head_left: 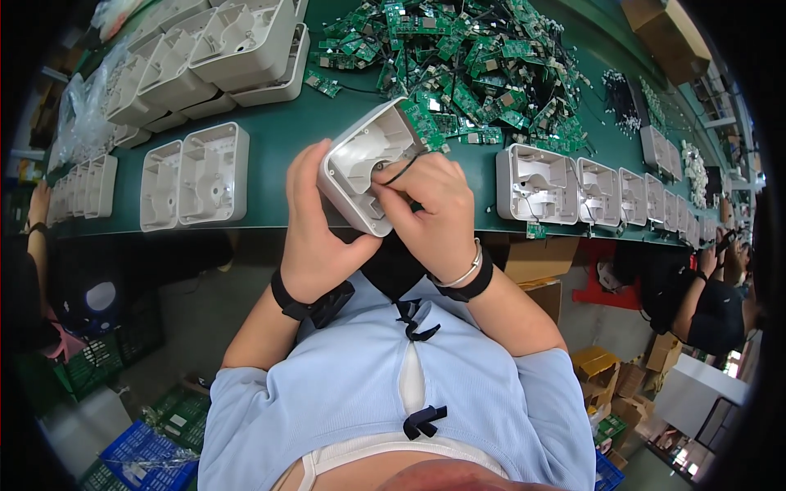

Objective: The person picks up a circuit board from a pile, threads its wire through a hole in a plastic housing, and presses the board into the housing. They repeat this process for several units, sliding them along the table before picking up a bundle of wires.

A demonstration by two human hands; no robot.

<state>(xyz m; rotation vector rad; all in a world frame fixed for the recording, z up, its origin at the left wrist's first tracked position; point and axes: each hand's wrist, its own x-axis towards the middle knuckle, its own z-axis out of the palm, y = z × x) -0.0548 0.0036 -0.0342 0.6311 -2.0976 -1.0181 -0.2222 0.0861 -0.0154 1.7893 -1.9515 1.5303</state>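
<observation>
My left hand (313, 245) grips a white plastic housing (360, 146) by its side, tilted above the table's near edge with its hollow inside facing up. The fingers of my right hand (432, 209) are pinched together inside it on a thin black cable (400, 171). A green circuit board (425, 127) sits at the housing's upper right rim, beside the cable. My right fingers cover the cable's end.
A heap of green circuit boards with cables (483, 65) lies at the back. Stacked white housings (237, 49) stand back left, with two more housings (214, 172) nearer. A row of housings (536, 184) runs along the right edge. Other people's hands (709, 260) show at both sides.
</observation>
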